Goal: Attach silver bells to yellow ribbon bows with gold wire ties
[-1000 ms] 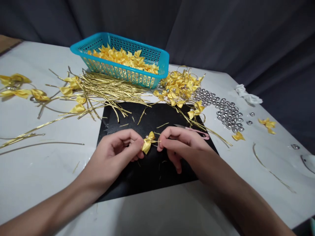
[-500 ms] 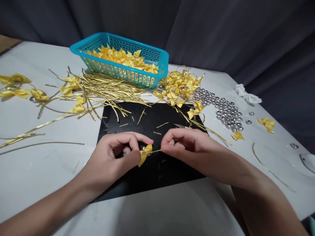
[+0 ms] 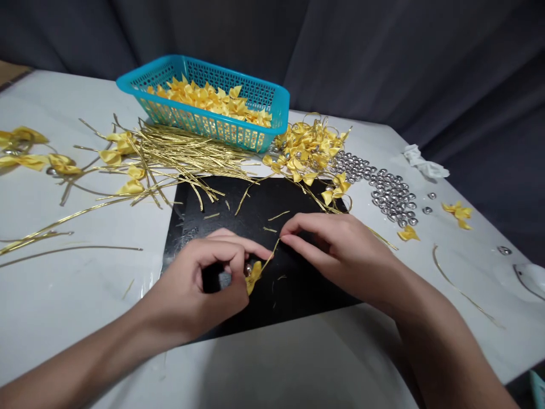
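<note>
**Curtained corner, white worktop (image 3: 76,295), one yellow bow (image 3: 254,276) held in midair**

Dark folds of curtain (image 3: 361,57) hang behind everything, and from where I stand the black mat (image 3: 306,284) looks well chosen: gold shows up sharply against it. Above that mat, near its middle, is the bow, with a silver bead (image 3: 248,269) at its heart.

It sits at the left hand (image 3: 191,292), whose grip is pressed together, pinching the bow by its edge; just how the fingers meet behind it I can't tell. One finger reaches past the bow to the thin cord (image 3: 276,247), perhaps to steady it. The right hand (image 3: 336,238) pinches the cord's far end between thumb and forefinger, and with the hands set a little apart the line runs straight, probably so it doesn't slacken.

Supplies ring the mat, I'd guess for easy reach. Behind it, the blue basket (image 3: 280,113) holds loose bows (image 3: 213,101), its walls likely stopping them scattering. Loose cords (image 3: 183,145) lie heaped in front of it, mostly along its length, which should make one easier to pick out. Corded bows (image 3: 313,145) pile up beside its right end, and spare beads (image 3: 392,199) spread to the right of those, apparently grouped by kind.
</note>
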A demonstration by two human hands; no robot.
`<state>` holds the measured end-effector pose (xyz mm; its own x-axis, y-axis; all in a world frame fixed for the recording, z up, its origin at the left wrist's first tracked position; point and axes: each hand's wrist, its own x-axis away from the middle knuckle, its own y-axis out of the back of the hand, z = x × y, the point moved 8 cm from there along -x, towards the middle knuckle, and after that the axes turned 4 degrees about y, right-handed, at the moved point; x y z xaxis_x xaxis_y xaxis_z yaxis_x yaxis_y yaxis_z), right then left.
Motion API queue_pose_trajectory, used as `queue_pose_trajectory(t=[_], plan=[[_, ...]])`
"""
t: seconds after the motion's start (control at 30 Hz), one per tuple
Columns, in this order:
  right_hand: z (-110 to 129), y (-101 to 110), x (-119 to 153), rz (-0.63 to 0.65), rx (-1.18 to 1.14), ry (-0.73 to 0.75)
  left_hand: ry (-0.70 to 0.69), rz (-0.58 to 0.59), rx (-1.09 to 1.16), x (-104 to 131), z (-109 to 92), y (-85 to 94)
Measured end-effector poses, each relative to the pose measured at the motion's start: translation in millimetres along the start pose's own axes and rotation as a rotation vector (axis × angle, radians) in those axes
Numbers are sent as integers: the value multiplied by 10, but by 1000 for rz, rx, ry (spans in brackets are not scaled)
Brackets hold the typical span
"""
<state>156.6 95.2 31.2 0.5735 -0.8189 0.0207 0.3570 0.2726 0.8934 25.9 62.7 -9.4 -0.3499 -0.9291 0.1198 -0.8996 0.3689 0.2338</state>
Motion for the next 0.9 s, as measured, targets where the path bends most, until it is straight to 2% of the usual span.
queue_pose_trajectory(t=[0.07,0.13,0.23,0.37,0.53,0.77,0.9], plan=[[71,42,12,-61,-1,68,-63,14,-12,11,-58,-1],[125,81,33,-107,-14,112,-50,57,27,15,-69,-26],[157,93,52,-108,-25,131,50,93,152,9,-29,-57],[150,75,51,-80,-12,132,188,81,303,-21,51,-80],[129,63,43,-75,13,136,254,129,226,-44,113,-128],[41,144,58,-86,79,100,123,103,92,-40,54,-85],[-203,323,124,-117,173,-51,129,90,71,-33,75,-57]])
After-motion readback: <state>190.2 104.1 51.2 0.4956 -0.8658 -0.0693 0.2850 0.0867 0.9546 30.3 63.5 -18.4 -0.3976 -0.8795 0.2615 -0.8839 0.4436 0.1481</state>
